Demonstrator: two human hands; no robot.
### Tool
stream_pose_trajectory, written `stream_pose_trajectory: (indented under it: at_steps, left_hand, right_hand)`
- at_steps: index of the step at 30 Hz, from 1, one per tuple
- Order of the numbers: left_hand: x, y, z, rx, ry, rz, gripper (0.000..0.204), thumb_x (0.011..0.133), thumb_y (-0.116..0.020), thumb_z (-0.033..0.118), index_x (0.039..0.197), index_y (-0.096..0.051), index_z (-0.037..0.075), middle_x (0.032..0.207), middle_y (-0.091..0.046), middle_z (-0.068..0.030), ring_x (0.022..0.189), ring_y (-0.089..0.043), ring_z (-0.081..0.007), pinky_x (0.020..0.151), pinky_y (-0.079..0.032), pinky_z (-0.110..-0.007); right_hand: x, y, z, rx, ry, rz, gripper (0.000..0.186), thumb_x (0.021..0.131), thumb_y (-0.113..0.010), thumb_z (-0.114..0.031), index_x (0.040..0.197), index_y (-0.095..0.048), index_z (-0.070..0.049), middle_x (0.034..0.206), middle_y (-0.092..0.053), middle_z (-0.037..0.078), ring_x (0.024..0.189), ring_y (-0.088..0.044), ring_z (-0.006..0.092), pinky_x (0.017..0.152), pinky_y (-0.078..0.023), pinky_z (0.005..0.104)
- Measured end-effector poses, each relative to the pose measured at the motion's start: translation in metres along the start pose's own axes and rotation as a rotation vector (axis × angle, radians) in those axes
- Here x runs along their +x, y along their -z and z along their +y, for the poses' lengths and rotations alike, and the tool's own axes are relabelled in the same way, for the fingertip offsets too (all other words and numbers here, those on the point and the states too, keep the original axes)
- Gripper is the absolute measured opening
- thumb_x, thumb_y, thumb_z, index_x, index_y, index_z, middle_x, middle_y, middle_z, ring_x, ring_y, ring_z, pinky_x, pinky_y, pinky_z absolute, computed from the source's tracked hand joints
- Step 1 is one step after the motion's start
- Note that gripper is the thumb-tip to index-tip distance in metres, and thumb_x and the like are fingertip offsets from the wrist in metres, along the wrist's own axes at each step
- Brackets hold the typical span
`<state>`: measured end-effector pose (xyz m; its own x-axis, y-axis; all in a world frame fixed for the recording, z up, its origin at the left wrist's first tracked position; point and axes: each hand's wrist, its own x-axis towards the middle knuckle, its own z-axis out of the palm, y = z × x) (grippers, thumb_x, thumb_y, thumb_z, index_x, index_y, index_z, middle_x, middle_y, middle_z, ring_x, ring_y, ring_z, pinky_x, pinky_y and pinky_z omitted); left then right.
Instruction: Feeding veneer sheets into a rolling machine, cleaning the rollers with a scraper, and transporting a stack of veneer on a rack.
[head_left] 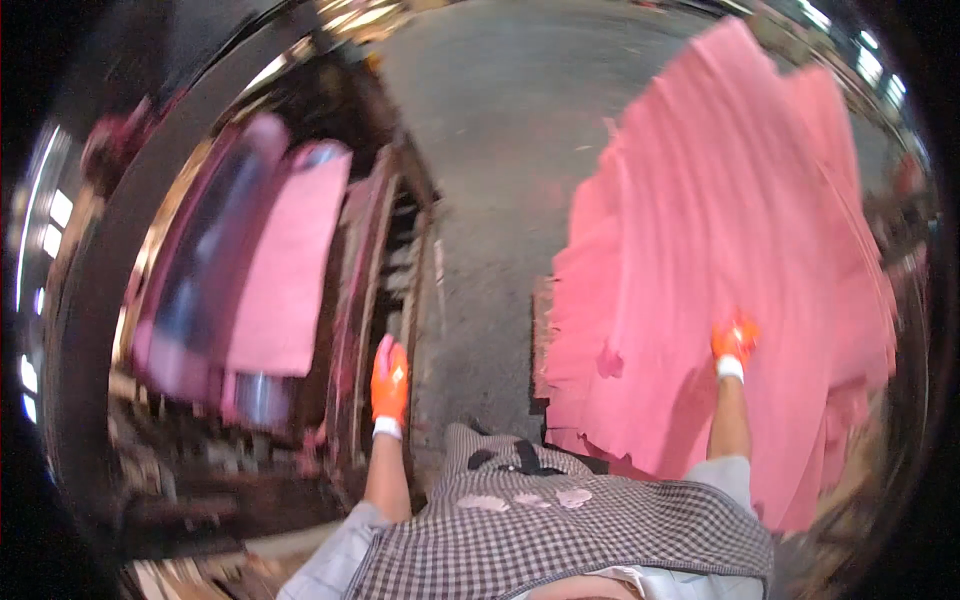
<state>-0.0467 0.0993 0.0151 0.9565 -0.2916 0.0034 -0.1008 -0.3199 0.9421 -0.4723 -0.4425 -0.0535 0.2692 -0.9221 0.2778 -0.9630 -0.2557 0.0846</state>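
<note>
My left hand (390,383), in an orange glove with a white cuff, is beside the near edge of a roller machine (372,290). Its fingers point away from me, stretched out, and the fingertips look pink. My right hand (737,338), gloved the same way, is at the surface of a broad pile of pink hide-like sheets (690,210), well inside its edges. Blur hides how those fingers are bent. Long ripples run along the top sheet. On the machine at left, a pink sheet (285,270) lies over a shiny dark roller (205,235) smeared with pink.
Between machine and pile runs a grey floor (480,230). A dark metal frame (85,300) curves up at far left. The pile has ragged, overlapping edges and a darker pink patch (609,360) near its left side. My checked apron (560,530) fills the lower middle.
</note>
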Motion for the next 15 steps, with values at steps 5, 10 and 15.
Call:
stream_pose_trajectory:
  at_steps: [5, 10, 15]
  left_hand:
    - [-0.010, 0.037, -0.038, -0.208, -0.007, 0.282, 0.055, 0.103, -0.058, 0.022, 0.150, -0.041, 0.000, 0.148, -0.051, -0.0120, 0.135, -0.050, -0.0202, 0.113, -0.036, -0.031]
    - [-0.008, 0.084, -0.055, -0.575, 0.132, 0.600, 0.076, 0.102, -0.060, 0.028, 0.160, -0.017, 0.005, 0.162, -0.028, -0.0167, 0.149, -0.028, -0.0248, 0.121, -0.022, -0.035]
    - [0.014, 0.131, -0.147, -0.640, 0.322, 0.757, 0.080, 0.099, -0.064, 0.037, 0.158, -0.021, 0.004, 0.160, -0.032, -0.0135, 0.147, -0.031, -0.0252, 0.122, -0.022, -0.036]
  right_hand:
    - [-0.031, -0.046, 0.014, -0.319, 0.107, -0.203, 0.055, 0.083, -0.067, -0.045, 0.125, -0.060, -0.011, 0.130, -0.056, 0.021, 0.123, -0.051, 0.0394, 0.108, -0.038, 0.0535]
    - [0.023, -0.171, -0.011, 0.292, -0.047, -0.492, 0.048, 0.087, -0.065, -0.047, 0.116, -0.062, -0.009, 0.089, -0.065, 0.015, 0.074, -0.063, 0.0292, 0.069, -0.051, 0.0461]
    - [-0.113, -0.205, -0.171, 0.788, 0.195, -0.965, 0.034, 0.089, -0.062, -0.041, 0.079, -0.059, -0.008, 0.065, -0.055, 0.005, 0.050, -0.050, 0.0173, 0.043, -0.036, 0.0380]
